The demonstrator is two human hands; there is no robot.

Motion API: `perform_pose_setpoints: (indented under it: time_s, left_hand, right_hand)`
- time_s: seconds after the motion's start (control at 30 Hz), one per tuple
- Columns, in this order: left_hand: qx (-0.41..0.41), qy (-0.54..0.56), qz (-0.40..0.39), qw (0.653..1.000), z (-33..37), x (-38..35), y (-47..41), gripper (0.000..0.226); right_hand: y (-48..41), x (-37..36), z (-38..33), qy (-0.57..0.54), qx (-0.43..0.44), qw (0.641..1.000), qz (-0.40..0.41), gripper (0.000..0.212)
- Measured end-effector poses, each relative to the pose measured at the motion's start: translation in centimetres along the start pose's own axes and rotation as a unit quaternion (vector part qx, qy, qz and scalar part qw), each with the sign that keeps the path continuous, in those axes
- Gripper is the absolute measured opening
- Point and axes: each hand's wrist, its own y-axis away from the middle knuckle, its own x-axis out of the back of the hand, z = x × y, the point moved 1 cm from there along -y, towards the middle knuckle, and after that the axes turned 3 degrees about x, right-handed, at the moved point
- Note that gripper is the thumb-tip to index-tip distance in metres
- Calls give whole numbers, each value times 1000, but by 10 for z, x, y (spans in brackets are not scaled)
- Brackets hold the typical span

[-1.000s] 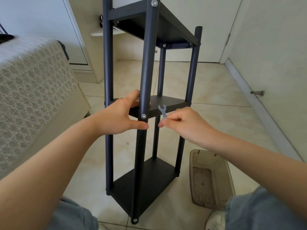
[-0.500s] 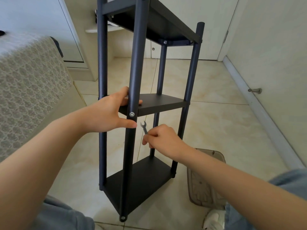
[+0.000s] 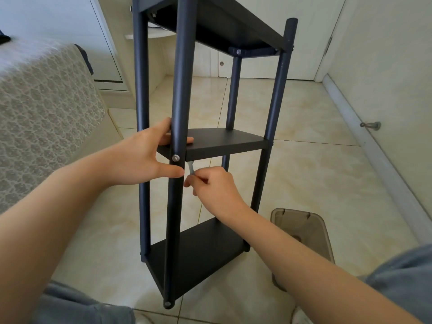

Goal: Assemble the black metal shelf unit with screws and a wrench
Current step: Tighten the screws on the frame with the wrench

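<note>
The black metal shelf unit point(image 3: 224, 142) stands upright on the tiled floor with three shelves between four round posts. My left hand point(image 3: 142, 157) grips the near front post at the middle shelf, thumb under a silver screw head point(image 3: 175, 157) and fingers behind the post. My right hand point(image 3: 215, 188) pinches a small silver wrench point(image 3: 191, 168) just below the middle shelf, right of that post. The wrench's head is hidden under the shelf edge.
A translucent plastic bin point(image 3: 301, 232) lies on the floor to the right of the shelf unit. A patterned bed cover point(image 3: 44, 113) fills the left side. A wall with a door stop point(image 3: 370, 125) runs along the right. My knees are at the bottom corners.
My right hand carried the wrench from beside the middle shelf's front edge down and left, to under the shelf next to the front post. My left hand kept its grip on the post.
</note>
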Motion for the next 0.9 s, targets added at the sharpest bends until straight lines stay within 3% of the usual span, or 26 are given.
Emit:
perform_pose_setpoints:
  time_s: [0.5,0.73,0.9]
  left_hand:
    - [18,4,23,1000,-8,7,-1,78]
    - [14,-7,26,1000,-9,10,-6,77]
    - [4,-5,26,1000,-12,12,-10,79]
  right_hand:
    - [-18,-22,0,-68,76,993,65,21]
    - [-27,-41,8,-101,106,979,146,17]
    - [-41,-54,12,-124,83,972,181,12]
